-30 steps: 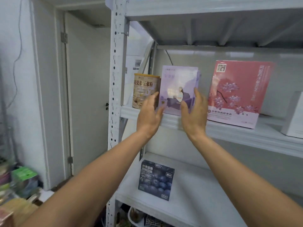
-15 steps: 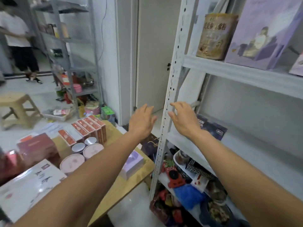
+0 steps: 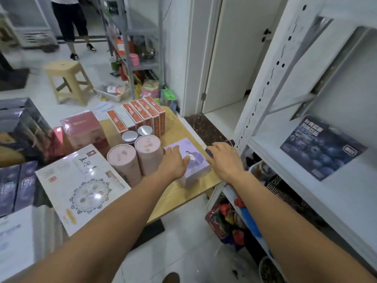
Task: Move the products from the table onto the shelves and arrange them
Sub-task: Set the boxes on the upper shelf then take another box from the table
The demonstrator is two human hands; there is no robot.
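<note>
A flat lilac box [image 3: 191, 152] lies on the wooden table [image 3: 183, 190] near its right edge. My left hand [image 3: 174, 162] rests on the box's left part with the fingers spread over its top. Just right of the box, above the table edge, my right hand [image 3: 223, 160] hovers with fingers extended, holding nothing. Two pink cylinders [image 3: 135, 158] stand right beside my left hand. On the white shelf [image 3: 306, 180] at the right lies a dark blue blueberry box [image 3: 322, 148].
The table also carries several red-orange cartons [image 3: 142, 113], silver-lidded tins [image 3: 135, 133], a maroon box [image 3: 83, 129], a large white flat box [image 3: 81, 180] and dark boxes at the left. A beige stool [image 3: 67, 82], a second rack [image 3: 138, 48] and a standing person [image 3: 71, 23] are behind.
Both hands have left the lilac box set on the upper shelf and dropped to the table. My view swung down and left; my left hand now lies on another lilac box.
</note>
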